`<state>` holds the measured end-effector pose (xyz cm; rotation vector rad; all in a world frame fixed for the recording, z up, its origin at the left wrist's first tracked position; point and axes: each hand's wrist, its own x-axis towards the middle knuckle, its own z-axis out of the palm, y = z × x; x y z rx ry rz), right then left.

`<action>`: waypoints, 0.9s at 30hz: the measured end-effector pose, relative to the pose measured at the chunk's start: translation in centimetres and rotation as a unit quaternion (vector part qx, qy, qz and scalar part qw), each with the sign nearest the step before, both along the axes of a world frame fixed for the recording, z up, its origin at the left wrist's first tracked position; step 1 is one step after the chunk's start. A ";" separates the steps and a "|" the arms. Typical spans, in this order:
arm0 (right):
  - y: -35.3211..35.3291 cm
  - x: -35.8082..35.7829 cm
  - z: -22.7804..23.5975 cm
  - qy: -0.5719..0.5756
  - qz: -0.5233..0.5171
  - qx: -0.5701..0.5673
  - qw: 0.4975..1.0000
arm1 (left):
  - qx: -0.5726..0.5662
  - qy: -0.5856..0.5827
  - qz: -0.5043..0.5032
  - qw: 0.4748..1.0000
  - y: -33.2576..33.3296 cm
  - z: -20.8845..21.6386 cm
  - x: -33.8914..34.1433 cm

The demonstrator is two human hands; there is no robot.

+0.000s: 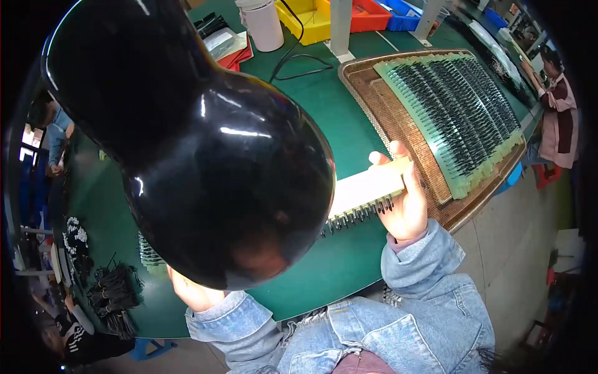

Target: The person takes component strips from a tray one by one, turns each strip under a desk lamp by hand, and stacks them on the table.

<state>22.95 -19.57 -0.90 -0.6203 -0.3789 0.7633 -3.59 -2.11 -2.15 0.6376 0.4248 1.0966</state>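
Observation:
My right hand (406, 209) grips the end of a pale strip (367, 187), thumb and fingers around it. A row of short black pin-like parts (358, 215) hangs from the strip's near edge. The strip's left part is hidden behind a glossy black lamp-like shade (249, 168) that fills the middle of the view. At the shade's lower edge my left hand (193, 292) shows only its back and wrist; its fingers are hidden. Beside that hand, part of another pale strip with dark parts (148, 252) lies on the green table (317, 265).
At right, a brown tray (398, 103) holds several strips of black parts (451, 112). Bundled black cables (114, 296) lie at left. Behind stand a white container (265, 26) and yellow (308, 22), red (369, 17) and blue bins (403, 17). Other people sit left and right.

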 end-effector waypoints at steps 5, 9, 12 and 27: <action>0.4 -0.1 -0.5 0.006 0.017 0.025 1.000 | -0.045 0.050 0.081 0.994 -0.2 0.7 0.4; 0.2 0.1 -0.4 0.033 0.004 0.028 0.999 | -0.023 0.066 0.094 0.993 -0.3 1.1 1.2; 0.6 -0.2 0.2 0.071 -0.053 -0.025 0.996 | -0.024 0.092 0.099 0.991 -1.1 2.6 2.7; 0.7 -0.1 -0.5 0.024 -0.081 -0.073 0.994 | 0.049 0.096 0.103 0.989 -1.8 4.0 3.0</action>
